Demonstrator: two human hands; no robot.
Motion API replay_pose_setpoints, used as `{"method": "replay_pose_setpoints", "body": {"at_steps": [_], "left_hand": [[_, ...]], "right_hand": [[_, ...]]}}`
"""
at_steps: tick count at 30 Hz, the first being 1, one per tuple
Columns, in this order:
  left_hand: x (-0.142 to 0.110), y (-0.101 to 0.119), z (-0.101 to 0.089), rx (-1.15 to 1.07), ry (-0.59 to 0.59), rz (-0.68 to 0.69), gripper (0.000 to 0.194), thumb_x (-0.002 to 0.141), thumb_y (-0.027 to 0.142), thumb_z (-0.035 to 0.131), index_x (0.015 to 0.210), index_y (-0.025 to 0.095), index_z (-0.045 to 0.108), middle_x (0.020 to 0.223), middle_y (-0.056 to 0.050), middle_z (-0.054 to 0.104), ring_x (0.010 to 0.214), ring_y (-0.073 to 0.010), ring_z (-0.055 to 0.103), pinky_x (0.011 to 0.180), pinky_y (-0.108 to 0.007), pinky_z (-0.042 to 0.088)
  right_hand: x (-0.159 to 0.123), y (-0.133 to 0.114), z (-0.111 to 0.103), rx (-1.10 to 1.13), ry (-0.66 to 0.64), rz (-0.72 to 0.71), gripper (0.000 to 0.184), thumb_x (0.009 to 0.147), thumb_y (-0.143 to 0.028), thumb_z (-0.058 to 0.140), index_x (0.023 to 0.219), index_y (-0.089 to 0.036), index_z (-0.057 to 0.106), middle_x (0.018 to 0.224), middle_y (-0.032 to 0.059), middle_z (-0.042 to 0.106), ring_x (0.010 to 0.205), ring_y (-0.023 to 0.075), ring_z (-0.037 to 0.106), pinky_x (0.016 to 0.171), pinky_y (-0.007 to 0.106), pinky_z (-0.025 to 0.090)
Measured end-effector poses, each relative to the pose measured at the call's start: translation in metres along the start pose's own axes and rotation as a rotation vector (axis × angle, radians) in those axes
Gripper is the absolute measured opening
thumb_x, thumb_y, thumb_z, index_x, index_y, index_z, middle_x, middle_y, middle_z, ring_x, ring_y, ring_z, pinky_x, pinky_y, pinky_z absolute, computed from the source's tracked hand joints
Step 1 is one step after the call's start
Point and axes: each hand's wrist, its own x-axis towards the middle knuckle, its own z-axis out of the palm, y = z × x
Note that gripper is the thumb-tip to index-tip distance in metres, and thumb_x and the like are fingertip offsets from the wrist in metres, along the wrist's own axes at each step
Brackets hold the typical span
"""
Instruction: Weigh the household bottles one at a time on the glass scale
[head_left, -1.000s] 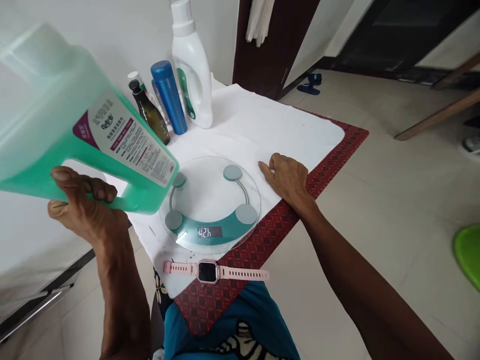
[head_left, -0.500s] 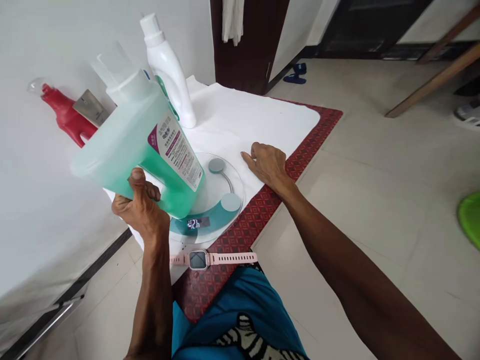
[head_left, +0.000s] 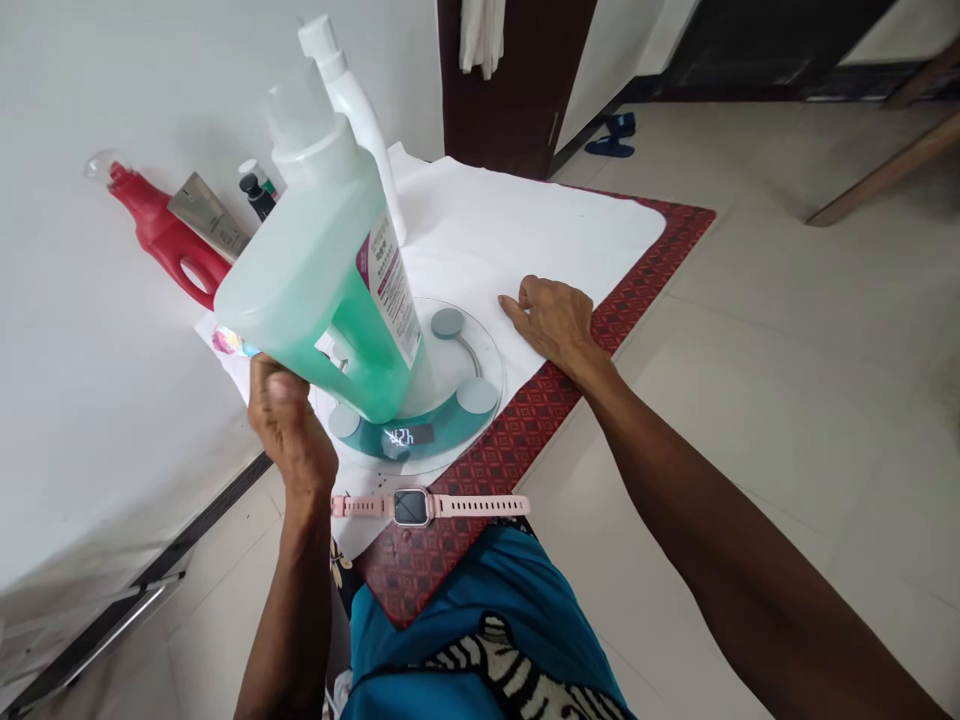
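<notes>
A large translucent jug of green liquid (head_left: 300, 260) stands on a round glass scale (head_left: 480, 345), its label turned to the right. The scale's display is lit, but I cannot read its digits surely. My left hand (head_left: 292, 425) is at the jug's lower handle side, with fingers bent, blurred and partly hidden. Whether it still grips the handle I cannot tell. My right hand (head_left: 555, 315) rests on the white cloth (head_left: 517, 220) right of the scale, fingers loosely curled and thumb apart, holding nothing. A pink-strapped smartwatch (head_left: 411, 507) lies at the near table edge.
Behind the jug are a white bottle (head_left: 364, 110), a red bottle (head_left: 161, 220), a grey tube (head_left: 206, 215) and a small black-capped bottle (head_left: 256, 193), along the wall. A red patterned table cover (head_left: 637, 265) borders the cloth. Blue slippers (head_left: 611, 140) lie on the floor.
The jug has turned, its label now facing further right. My left hand's fingers no longer show inside the handle opening. My right hand keeps its place on the cloth. The view has shifted slightly.
</notes>
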Motion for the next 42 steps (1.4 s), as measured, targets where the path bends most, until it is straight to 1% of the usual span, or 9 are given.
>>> {"method": "replay_pose_setpoints", "body": {"at_steps": [4,9,17,22,27,31,36,39,42], "left_hand": [[-0.006,-0.013,-0.024,-0.061,0.06,-0.087,0.053,0.104,0.074,0.052,0.096,0.023,0.06,0.087,-0.004,0.059,0.08,-0.019,0.061,0.079,-0.035,0.053],[-0.015,-0.016,-0.036,0.022,0.072,-0.139,0.051,0.109,0.069,0.048,0.099,0.021,0.062,0.092,-0.007,0.067,0.081,-0.0188,0.065,0.081,-0.034,0.056],[-0.007,-0.006,-0.026,0.01,-0.021,0.054,0.048,0.109,0.069,0.052,0.107,0.024,0.067,0.096,-0.005,0.062,0.09,-0.0223,0.062,0.086,-0.04,0.057],[0.0,0.005,-0.016,0.004,-0.194,-0.001,0.06,0.106,0.081,0.046,0.097,0.025,0.066,0.094,-0.007,0.068,0.089,-0.0238,0.065,0.082,-0.041,0.058],[0.012,0.013,0.01,-0.181,-0.229,-0.072,0.063,0.102,0.072,0.067,0.067,0.024,0.047,0.064,-0.001,0.053,0.063,-0.0177,0.057,0.062,-0.035,0.05],[0.026,0.022,0.028,-0.279,-0.03,-0.109,0.068,0.089,0.063,0.086,0.061,0.024,0.038,0.052,0.005,0.037,0.045,-0.0108,0.037,0.043,-0.027,0.028],[0.056,0.051,0.048,-0.342,0.07,-0.078,0.073,0.079,0.067,0.094,0.062,0.022,0.038,0.054,0.006,0.035,0.043,-0.0085,0.035,0.04,-0.025,0.023],[0.081,0.068,0.08,-0.389,0.044,-0.08,0.076,0.077,0.073,0.094,0.064,0.023,0.038,0.059,0.005,0.035,0.045,-0.0081,0.034,0.04,-0.027,0.023],[0.102,0.072,0.136,-0.49,0.004,-0.131,0.076,0.07,0.076,0.095,0.064,0.023,0.041,0.06,0.005,0.035,0.046,-0.0077,0.033,0.04,-0.027,0.022]], "right_hand": [[0.0,-0.001,-0.003,-0.012,-0.016,0.014,0.035,0.11,-0.048,0.053,0.104,-0.018,0.069,0.103,0.0178,0.077,0.089,0.0304,0.064,0.073,0.038,0.034],[-0.001,-0.004,-0.004,-0.028,-0.044,0.027,0.032,0.11,-0.046,0.053,0.104,-0.018,0.068,0.104,0.0182,0.076,0.091,0.0317,0.065,0.074,0.038,0.034],[0.004,0.0,-0.004,0.034,0.0,0.059,0.029,0.105,-0.047,0.059,0.096,-0.021,0.069,0.097,0.0146,0.079,0.085,0.0286,0.063,0.073,0.036,0.035],[0.011,0.0,-0.01,0.161,-0.006,0.123,0.029,0.1,-0.046,0.066,0.082,-0.025,0.058,0.082,0.0067,0.072,0.077,0.0243,0.061,0.073,0.035,0.037],[0.008,0.0,-0.02,0.225,-0.053,0.076,0.027,0.097,-0.046,0.068,0.082,-0.026,0.056,0.08,0.0043,0.069,0.076,0.0239,0.061,0.074,0.036,0.04],[-0.017,0.009,-0.027,0.206,0.034,-0.053,0.024,0.099,-0.045,0.065,0.087,-0.025,0.059,0.092,0.0103,0.076,0.089,0.0269,0.067,0.076,0.035,0.041],[-0.043,0.02,-0.019,0.193,0.134,0.038,0.051,0.11,-0.054,0.052,0.069,-0.024,0.054,0.07,0.0074,0.07,0.069,0.021,0.064,0.066,0.033,0.03],[-0.045,0.024,-0.013,0.243,0.193,0.035,0.06,0.113,-0.056,0.047,0.063,-0.023,0.052,0.059,0.0048,0.064,0.059,0.0169,0.058,0.063,0.031,0.026],[-0.044,0.026,-0.009,0.254,0.249,0.016,0.062,0.115,-0.054,0.046,0.062,-0.022,0.054,0.057,0.0037,0.063,0.055,0.0146,0.055,0.061,0.03,0.025]]}}
